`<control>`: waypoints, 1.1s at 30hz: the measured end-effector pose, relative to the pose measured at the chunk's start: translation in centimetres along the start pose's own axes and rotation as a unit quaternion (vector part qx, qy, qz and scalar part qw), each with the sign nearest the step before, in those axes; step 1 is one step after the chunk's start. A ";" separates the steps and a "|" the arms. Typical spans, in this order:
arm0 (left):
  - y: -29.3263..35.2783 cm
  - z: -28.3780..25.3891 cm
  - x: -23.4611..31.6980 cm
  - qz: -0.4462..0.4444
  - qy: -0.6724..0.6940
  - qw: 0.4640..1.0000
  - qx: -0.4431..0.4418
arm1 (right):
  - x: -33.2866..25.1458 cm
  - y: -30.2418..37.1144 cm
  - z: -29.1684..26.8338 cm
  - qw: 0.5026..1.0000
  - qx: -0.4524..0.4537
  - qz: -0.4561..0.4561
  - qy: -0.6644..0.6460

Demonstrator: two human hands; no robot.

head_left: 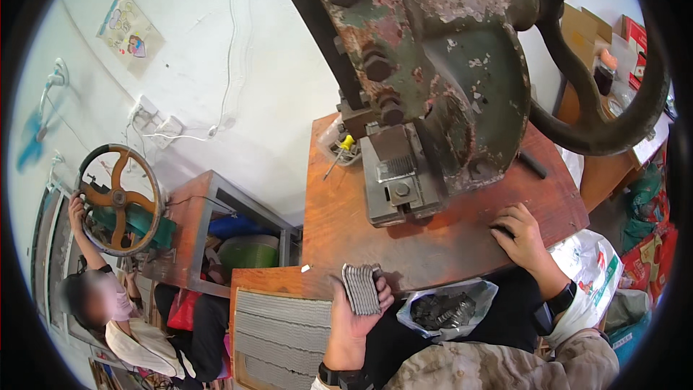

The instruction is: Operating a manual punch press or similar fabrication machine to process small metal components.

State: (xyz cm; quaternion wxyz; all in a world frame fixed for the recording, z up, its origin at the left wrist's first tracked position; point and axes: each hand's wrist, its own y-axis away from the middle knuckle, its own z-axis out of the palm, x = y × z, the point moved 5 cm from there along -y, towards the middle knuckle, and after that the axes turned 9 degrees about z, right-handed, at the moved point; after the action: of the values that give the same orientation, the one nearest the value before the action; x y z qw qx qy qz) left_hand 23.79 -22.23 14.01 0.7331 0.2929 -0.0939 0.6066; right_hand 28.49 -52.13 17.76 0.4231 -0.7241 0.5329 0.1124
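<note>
My left hand (351,330) is wrapped round a small stack of thin grey metal strips (361,290) with ribbed edges, held up in front of the table's near edge. My right hand (521,237) rests on the wooden table (447,245) near its right side, fingers curled together. Something small and dark shows by its thumb, too little to name. Between and beyond my hands stands a worn green hand press (476,79), its metal die block (401,188) on the tabletop. Below the table edge, a clear plastic bag (485,296) of dark metal pieces lies at my lap.
A wooden tray (232,332) with rows of grey metal strips sits left of my left hand. The press's curved handwheel (606,137) reaches out at the right. A yellow-handled screwdriver (346,144) lies in a container behind the die. At far left, another person (133,325) grips a wheel (118,198).
</note>
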 end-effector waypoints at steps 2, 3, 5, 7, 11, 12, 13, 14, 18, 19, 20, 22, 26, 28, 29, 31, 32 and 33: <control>1.3 0.0 -1.3 -0.007 -0.020 0.996 -0.085 | 0.0 0.0 0.0 1.000 0.001 -0.003 0.008; 1.6 0.1 -1.7 0.026 -0.062 0.986 -0.153 | 0.0 0.0 -0.1 1.000 0.004 -0.010 0.015; 1.9 -0.1 -2.5 0.003 -0.115 0.983 -0.142 | 0.4 -0.2 -0.2 1.000 0.005 -0.009 0.025; 2.2 -1.1 -3.4 -0.051 -0.179 0.971 -0.149 | 0.7 -0.2 -0.3 0.999 0.006 -0.014 0.029; 1.6 -5.8 -7.3 -0.091 -0.431 0.889 -0.125 | -1.0 -0.6 0.9 0.999 -0.006 -0.029 0.038; 0.8 -7.8 -8.3 -0.078 -0.513 0.846 -0.118 | -1.6 -0.5 1.1 0.999 -0.016 -0.038 0.032; 0.8 -9.8 -8.2 0.045 -0.650 0.757 -0.050 | -1.1 -0.4 1.6 0.998 -0.008 -0.035 0.045; 1.5 -11.3 -7.0 0.160 -0.755 0.635 0.016 | -1.1 -0.4 2.0 0.997 -0.001 -0.038 0.069; 6.5 -15.1 3.0 0.319 -0.676 0.628 0.218 | 1.2 1.0 0.9 0.996 -0.004 0.009 0.089; 9.0 -19.2 6.4 0.387 -0.751 0.481 0.234 | 1.4 1.2 0.6 0.996 -0.007 0.008 0.088; 11.7 -23.1 9.8 0.398 -0.766 0.393 0.315 | 1.7 1.4 0.6 0.996 -0.010 0.009 0.091; 18.1 -32.7 16.3 0.334 -0.780 0.275 0.452 | 2.3 1.3 1.1 0.995 -0.032 0.009 0.095; 25.0 -41.6 22.2 0.203 -0.747 0.380 0.506 | 3.6 0.9 1.7 0.994 -0.032 -0.002 0.103; 25.2 -42.1 23.6 0.177 -0.723 0.478 0.466 | 4.6 1.0 1.5 0.990 -0.034 -0.002 0.138; 24.7 -42.5 24.0 0.154 -0.693 0.564 0.421 | 5.2 1.2 1.2 0.989 -0.033 -0.002 0.142; 25.7 -44.6 25.1 0.130 -0.667 0.612 0.404 | 6.1 1.4 1.0 0.982 -0.020 -0.015 0.185; 26.0 -45.6 25.2 0.108 -0.642 0.655 0.384 | 7.0 1.5 0.7 0.982 -0.024 -0.016 0.186; 26.2 -46.3 25.6 0.107 -0.641 0.665 0.368 | 8.0 1.4 0.6 0.981 -0.032 -0.006 0.192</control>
State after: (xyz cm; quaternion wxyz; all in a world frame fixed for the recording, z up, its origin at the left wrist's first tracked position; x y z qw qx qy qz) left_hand -4.70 26.72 -2.62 0.2545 0.8432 -0.3403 0.3292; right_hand 30.68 -57.19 11.76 0.2905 -0.7487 0.5957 -0.0141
